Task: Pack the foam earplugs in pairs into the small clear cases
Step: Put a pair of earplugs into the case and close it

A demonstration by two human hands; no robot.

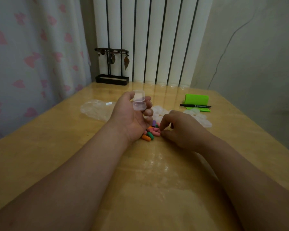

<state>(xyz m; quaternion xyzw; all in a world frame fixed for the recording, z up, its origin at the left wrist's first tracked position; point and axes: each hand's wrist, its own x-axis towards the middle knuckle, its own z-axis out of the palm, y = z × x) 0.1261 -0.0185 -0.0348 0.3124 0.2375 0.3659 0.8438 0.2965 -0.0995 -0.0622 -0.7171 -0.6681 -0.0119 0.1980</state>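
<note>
While the L hand (130, 114) is raised palm-up above the table (57, 147), its thumb & curled fingers grip a small clear case (139, 102) w/ hinged lid swung open; contents not discernible. R hand (182, 129): palm down, fingers curled, thumb & index tips narrowly apart at the near edge of the earplug pile (151, 133), which lies on the table just beside the L wrist; whether one plug is actually pinched cannot be told. Spare cases (158, 111) lie just behind the pile

One head-worn wide-angle view faces forward and down, close over left hand (132, 117), right hand (182, 129) and table (57, 155).
</note>
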